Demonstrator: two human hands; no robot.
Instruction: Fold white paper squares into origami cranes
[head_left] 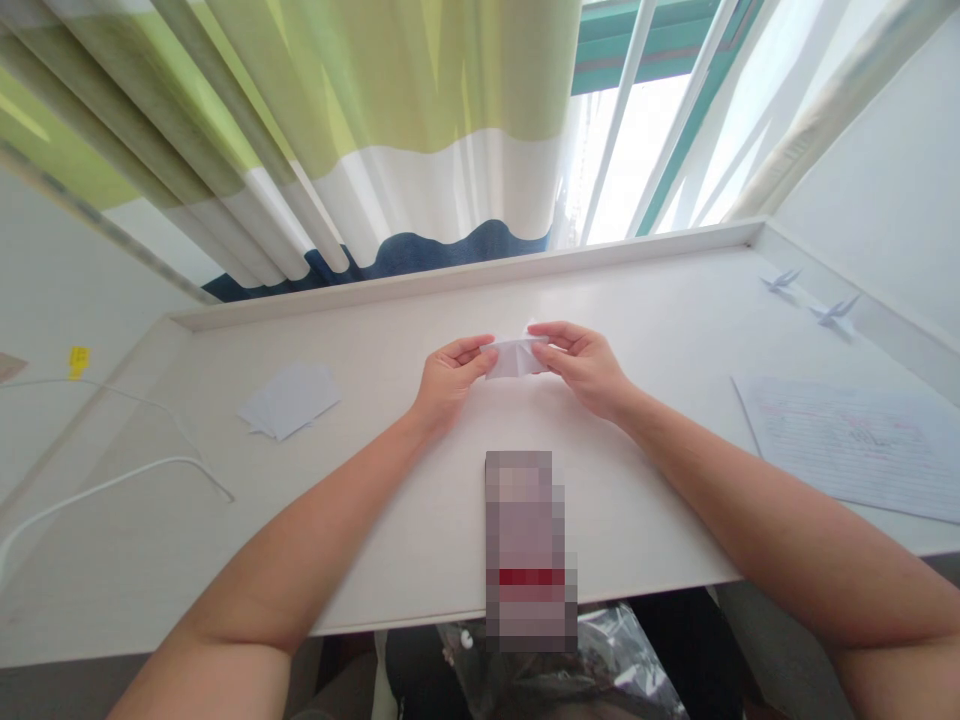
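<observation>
A small piece of folded white paper (pixel 516 358) is held up over the middle of the white desk, with creases running across it. My left hand (pixel 455 375) pinches its left end between thumb and fingers. At the right end, my right hand (pixel 581 362) grips it the same way, and a small white point of paper sticks up by the index finger. The paper's far side is hidden from me.
A stack of white paper sheets (pixel 291 400) lies on the left of the desk (pixel 420 540), near a white cable (pixel 142 470). Two folded paper figures (pixel 834 315) stand at the back right. A written-on sheet (pixel 855 440) lies at right. A pixelated patch covers the front middle.
</observation>
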